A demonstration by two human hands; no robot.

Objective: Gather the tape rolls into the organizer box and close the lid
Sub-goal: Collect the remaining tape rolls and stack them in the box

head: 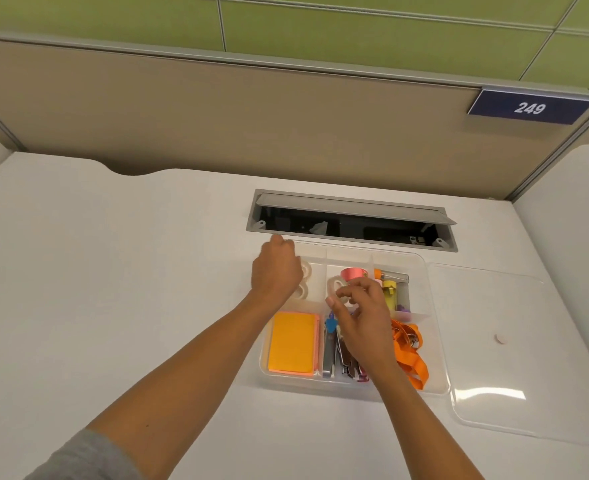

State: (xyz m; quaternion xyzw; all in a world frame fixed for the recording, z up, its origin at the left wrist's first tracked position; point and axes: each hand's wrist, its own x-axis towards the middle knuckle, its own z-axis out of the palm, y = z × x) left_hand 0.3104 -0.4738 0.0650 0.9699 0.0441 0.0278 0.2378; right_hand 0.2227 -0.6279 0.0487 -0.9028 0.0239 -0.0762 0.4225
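The left hand [276,268] rests curled over clear tape rolls [306,271], grip hidden; the right hand [360,306], fingers loosely spread, should seat its white tape roll [338,285] flat inside the clear plastic organizer box [436,327].

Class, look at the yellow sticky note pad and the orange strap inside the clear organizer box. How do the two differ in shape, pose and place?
The yellow sticky note pad is a flat, neat rectangle; the orange strap is a loose, looped band. The pad fills the near left compartment; the strap lies in the near right one. The pad shows whole; the right hand hides part of the strap. Both lie inside the organizer box, whose lid is off.
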